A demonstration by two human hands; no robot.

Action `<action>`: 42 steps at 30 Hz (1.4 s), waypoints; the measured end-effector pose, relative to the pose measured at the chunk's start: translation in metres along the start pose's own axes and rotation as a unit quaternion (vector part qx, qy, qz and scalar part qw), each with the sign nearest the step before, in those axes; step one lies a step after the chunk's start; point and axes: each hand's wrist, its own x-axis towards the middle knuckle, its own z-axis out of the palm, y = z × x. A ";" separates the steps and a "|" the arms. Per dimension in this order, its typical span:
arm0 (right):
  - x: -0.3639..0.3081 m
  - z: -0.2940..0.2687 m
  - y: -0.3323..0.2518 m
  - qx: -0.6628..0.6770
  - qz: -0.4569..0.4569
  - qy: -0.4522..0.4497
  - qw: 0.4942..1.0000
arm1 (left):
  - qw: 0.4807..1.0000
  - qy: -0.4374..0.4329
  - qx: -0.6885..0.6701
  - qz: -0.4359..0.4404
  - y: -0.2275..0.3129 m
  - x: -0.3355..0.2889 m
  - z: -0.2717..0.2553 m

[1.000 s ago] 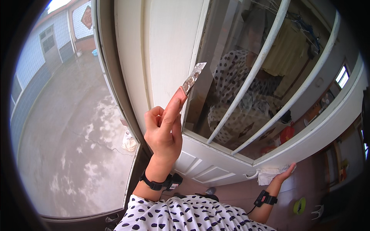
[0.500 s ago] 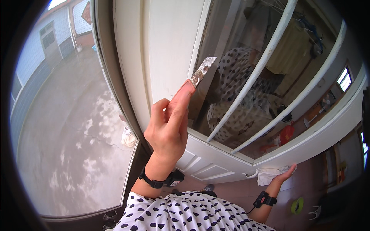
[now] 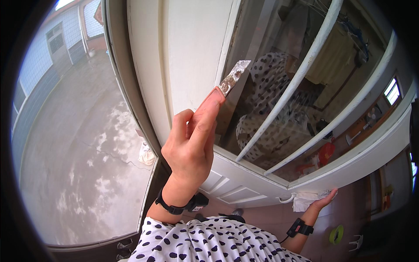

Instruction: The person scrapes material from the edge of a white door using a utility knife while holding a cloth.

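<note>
A pale, bag-like bundle [image 3: 146, 156] slumps in soft folds on the mottled concrete ground [image 3: 78, 153] outside, its contents hidden. Indoors, on the floor [image 3: 279, 218], lies a green rounded thing [image 3: 336, 234], perhaps a basin; what it may hold is too small to tell.

The left hand [image 3: 187, 146] has its fingers clamped on the smooth reddish handle of a scraper [image 3: 235, 79]. The scraper stands tilted up and to the right in front of the door [image 3: 192, 52], its flat metal blade blotched with brown and whitish residue, its slanted end over the edge of the dark, reflective glass pane [image 3: 229, 126]. Whether blade and glass touch cannot be told. Rounded white bars [image 3: 301, 72] cross the pane, and raised rectangular panels mark the painted door below.

The right hand [image 3: 324, 201] is at a crumpled white cloth [image 3: 304, 201] along the door's edge, beside a curved white door handle [image 3: 286, 199]; whether those fingers are closed on the cloth cannot be told.
</note>
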 end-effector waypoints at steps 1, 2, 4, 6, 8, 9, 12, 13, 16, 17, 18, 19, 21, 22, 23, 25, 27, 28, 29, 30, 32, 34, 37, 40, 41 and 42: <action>-0.001 0.001 0.000 -0.002 -0.006 0.000 1.000 | 1.000 0.001 0.001 -0.001 -0.001 -0.002 -0.001; -0.001 0.000 0.002 -0.001 -0.004 -0.003 1.000 | 1.000 0.003 0.002 -0.001 -0.001 -0.005 -0.002; 0.000 0.000 0.003 0.002 -0.002 -0.008 1.000 | 1.000 0.010 0.000 0.000 -0.001 -0.005 -0.002; 0.000 0.002 0.001 0.000 -0.001 -0.003 1.000 | 1.000 0.021 -0.007 0.002 0.001 0.001 0.000; 0.001 0.001 -0.001 -0.002 -0.002 0.001 1.000 | 1.000 0.011 -0.004 0.002 0.004 0.009 0.001; 0.002 0.001 0.000 -0.002 0.000 -0.001 1.000 | 1.000 0.007 0.001 0.003 0.006 0.012 0.000; 0.001 0.000 -0.001 -0.007 -0.001 0.000 1.000 | 1.000 0.001 -0.005 -0.001 0.006 0.006 -0.003; 0.001 0.000 -0.002 -0.010 -0.002 0.001 1.000 | 1.000 0.002 -0.002 -0.001 0.006 0.004 -0.004; 0.001 0.003 -0.005 -0.003 0.006 -0.005 1.000 | 1.000 0.001 0.007 0.002 0.006 0.006 -0.005; 0.002 0.003 -0.004 -0.007 0.003 -0.004 1.000 | 1.000 0.000 0.011 0.004 0.008 0.012 -0.004; 0.004 0.002 -0.003 -0.010 -0.001 -0.003 1.000 | 1.000 -0.001 0.014 0.006 0.009 0.016 -0.003; 0.006 0.002 -0.001 -0.013 -0.004 -0.001 1.000 | 1.000 -0.001 0.015 0.008 0.009 0.018 -0.002; 0.008 -0.001 0.000 -0.003 0.005 -0.009 1.000 | 1.000 0.001 0.017 0.011 0.009 0.021 0.000; 0.008 -0.002 0.000 0.003 0.009 -0.013 1.000 | 1.000 0.000 0.017 0.010 0.009 0.018 0.000; 0.008 -0.002 0.000 0.006 0.014 -0.010 1.000 | 1.000 -0.001 0.017 0.009 0.007 0.013 -0.001; 0.004 0.004 -0.003 0.012 0.024 -0.004 1.000 | 1.000 0.000 0.021 0.008 0.006 0.011 -0.002; 0.006 0.005 -0.001 0.011 0.032 -0.004 0.999 | 1.000 0.004 0.025 0.007 0.007 0.012 -0.001; 0.007 0.004 0.000 0.011 0.034 -0.003 0.999 | 1.000 0.002 0.023 0.004 0.008 0.016 0.000; 0.008 0.003 0.000 0.011 0.034 -0.002 0.999 | 1.000 0.000 0.022 0.001 0.010 0.021 0.001; 0.008 0.002 0.001 0.012 0.035 -0.002 0.999 | 1.000 -0.002 0.022 -0.002 0.011 0.024 0.001; 0.009 -0.001 0.002 0.006 0.032 0.000 0.999 | 1.000 -0.001 0.028 0.004 0.011 0.021 0.001; 0.009 -0.003 0.002 -0.007 0.025 0.000 1.000 | 0.999 -0.001 0.035 0.006 0.010 0.016 0.000; 0.005 0.000 -0.001 0.003 0.031 -0.006 0.999 | 0.999 0.000 0.043 0.005 0.008 0.010 -0.004; 0.000 0.008 -0.006 0.017 0.045 0.013 0.999 | 0.999 0.003 0.041 0.004 0.009 0.017 -0.001; 0.001 0.006 -0.005 0.013 0.039 0.009 0.999 | 0.999 0.001 0.038 0.001 0.010 0.020 -0.001; 0.002 0.005 -0.005 0.010 0.035 0.004 0.999 | 0.999 0.000 0.037 -0.001 0.010 0.022 -0.001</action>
